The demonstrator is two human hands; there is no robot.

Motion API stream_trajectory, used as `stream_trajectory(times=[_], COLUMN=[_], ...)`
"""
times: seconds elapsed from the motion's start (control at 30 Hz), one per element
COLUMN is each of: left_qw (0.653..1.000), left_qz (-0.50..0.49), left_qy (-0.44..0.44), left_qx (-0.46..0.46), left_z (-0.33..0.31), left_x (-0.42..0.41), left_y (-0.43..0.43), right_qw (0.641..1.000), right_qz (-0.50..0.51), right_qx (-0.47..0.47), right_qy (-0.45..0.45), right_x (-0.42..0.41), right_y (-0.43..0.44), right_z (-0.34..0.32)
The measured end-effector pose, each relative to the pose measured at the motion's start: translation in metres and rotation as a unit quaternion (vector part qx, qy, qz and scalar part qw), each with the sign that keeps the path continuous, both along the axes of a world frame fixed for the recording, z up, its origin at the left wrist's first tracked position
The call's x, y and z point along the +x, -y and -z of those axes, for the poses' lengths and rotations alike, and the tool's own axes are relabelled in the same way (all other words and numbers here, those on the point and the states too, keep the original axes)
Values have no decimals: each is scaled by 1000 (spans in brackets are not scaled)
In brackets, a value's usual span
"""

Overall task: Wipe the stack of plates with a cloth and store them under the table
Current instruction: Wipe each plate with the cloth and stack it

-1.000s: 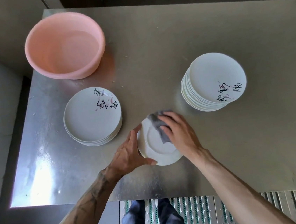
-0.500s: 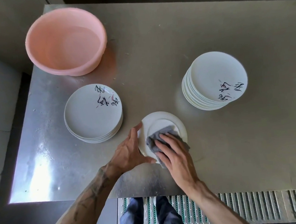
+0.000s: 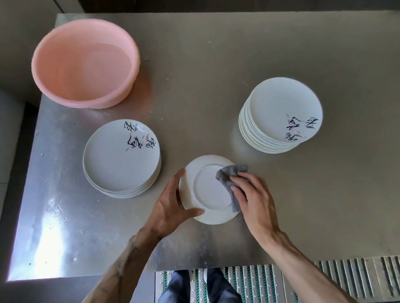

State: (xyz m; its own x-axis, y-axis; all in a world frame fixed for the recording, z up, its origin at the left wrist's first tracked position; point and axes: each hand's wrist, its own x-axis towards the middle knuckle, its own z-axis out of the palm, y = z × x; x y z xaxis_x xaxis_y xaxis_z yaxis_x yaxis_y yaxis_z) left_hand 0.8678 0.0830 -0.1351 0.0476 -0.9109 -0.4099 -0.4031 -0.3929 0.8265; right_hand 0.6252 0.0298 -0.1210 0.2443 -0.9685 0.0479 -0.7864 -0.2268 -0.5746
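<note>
A single white plate (image 3: 205, 190) is held upside down over the steel table, near its front edge. My left hand (image 3: 169, 209) grips its left rim, thumb under the lower edge. My right hand (image 3: 255, 198) presses a grey cloth (image 3: 231, 175) against the right side of the plate's underside, fingers curled over the cloth. A low stack of white plates (image 3: 118, 160) with black brush lettering stands to the left. A taller stack of white plates (image 3: 281, 113) stands to the right.
A pink plastic basin (image 3: 86, 64) holding water sits at the table's back left corner. The steel table (image 3: 210, 76) ends in an edge on the left and at the front. A slatted floor grate (image 3: 355, 280) and my legs show below the front edge.
My right hand with the cloth has swept from the plate's lower middle up to its right side. The left hand keeps its hold on the rim.
</note>
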Motion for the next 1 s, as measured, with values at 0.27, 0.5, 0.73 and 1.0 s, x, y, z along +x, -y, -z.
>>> stream_trajectory(times=[0.27, 0.5, 0.73, 1.0], left_qw=[990, 986, 962, 952], left_qz=[-108, -105, -117, -78], left_qy=[-83, -9, -31, -6], left_qx=[-20, -126, -244, -296], left_z=[-46, -113, -171, -159], left_x=[-4, 3, -20, -75], left_y=[18, 51, 105, 182], right_qw=[999, 998, 998, 996], right_qz=[35, 46, 48, 66], right_qx=[6, 1, 16, 29], right_qy=[31, 38, 48, 58], right_x=[-14, -19, -19, -22], right_y=[1, 5, 5, 9], right_z=[-17, -28, -35, -43])
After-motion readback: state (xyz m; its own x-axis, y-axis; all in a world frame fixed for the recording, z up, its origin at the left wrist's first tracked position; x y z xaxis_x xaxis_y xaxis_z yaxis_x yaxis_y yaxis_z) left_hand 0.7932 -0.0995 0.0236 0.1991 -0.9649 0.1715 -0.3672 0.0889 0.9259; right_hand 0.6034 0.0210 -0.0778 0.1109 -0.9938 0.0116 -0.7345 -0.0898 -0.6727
